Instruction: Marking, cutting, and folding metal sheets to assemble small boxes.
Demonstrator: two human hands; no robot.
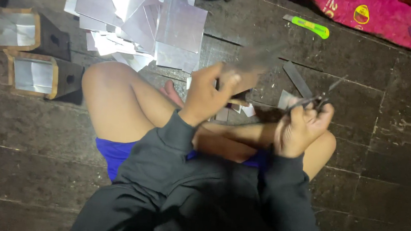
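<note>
I sit cross-legged on a dark stone floor. My left hand grips a shiny metal sheet piece, blurred by motion, held up in front of my knees. My right hand is closed around a pair of scissors whose blades point up and to the right, just right of the sheet. Small cut scraps lie on the floor between my hands.
A pile of several silvery sheets lies ahead on the floor. Two wooden box moulds lined with shiny sheet stand at the left. A green utility knife, a dark metal strip and a pink bag lie at the upper right.
</note>
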